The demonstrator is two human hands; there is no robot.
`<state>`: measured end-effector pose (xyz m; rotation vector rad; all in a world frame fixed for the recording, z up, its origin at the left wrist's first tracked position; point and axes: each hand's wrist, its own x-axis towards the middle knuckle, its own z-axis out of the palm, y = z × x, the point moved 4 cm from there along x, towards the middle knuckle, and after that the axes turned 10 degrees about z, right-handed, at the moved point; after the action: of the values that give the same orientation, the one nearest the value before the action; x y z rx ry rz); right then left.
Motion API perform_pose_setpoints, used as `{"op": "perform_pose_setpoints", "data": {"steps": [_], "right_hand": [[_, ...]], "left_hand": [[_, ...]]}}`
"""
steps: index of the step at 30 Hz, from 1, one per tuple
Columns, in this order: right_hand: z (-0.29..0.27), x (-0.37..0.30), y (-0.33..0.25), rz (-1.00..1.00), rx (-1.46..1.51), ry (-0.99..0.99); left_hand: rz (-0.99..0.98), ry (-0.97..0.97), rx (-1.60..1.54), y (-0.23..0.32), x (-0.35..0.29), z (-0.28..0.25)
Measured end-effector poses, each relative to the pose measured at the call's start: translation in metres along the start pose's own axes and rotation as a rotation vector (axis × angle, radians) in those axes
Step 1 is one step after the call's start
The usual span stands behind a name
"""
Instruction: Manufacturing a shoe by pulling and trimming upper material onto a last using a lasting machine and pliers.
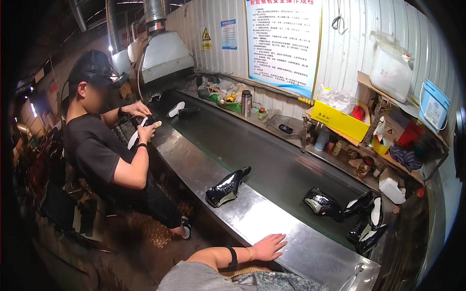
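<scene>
My left hand (268,247) lies flat on the shiny metal ledge (291,237) that runs along the conveyor. Its fingers are stretched out and apart, with nothing in them. My right hand does not show. The nearest shoe to my left hand is a glossy black one (228,186), farther along, lying partly on the ledge and partly on the dark belt (272,169). Another black shoe (323,202) lies on the belt to the right. Beside it several black shoes with pale undersides (366,223) are bunched together. A curved metal piece (358,277) sits at the ledge's near right end.
At the left a co-worker (104,126) in dark clothes holds a black-and-white shoe (145,127) in both hands. A pale-soled shoe (175,109) lies on the far belt. Along the wall stand a flask (246,104), a yellow box (340,119) and a cluttered shelf (383,150).
</scene>
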<state>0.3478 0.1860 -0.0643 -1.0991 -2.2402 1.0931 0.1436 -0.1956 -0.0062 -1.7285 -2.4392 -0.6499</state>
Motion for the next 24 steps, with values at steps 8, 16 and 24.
{"op": "perform_pose_setpoints", "data": {"steps": [8,16,24], "right_hand": [[0.004,0.002,0.006,-0.017,-0.126,-0.081],[0.013,0.002,0.009,-0.042,-0.233,-0.167],[-0.037,-0.08,0.078,0.124,-0.394,-0.206]], "left_hand": [[-0.007,-0.011,0.014,-0.002,0.001,0.003],[-0.005,-0.015,0.022,0.002,-0.004,0.006],[-0.055,-0.022,-0.038,0.0,-0.001,0.001]]}}
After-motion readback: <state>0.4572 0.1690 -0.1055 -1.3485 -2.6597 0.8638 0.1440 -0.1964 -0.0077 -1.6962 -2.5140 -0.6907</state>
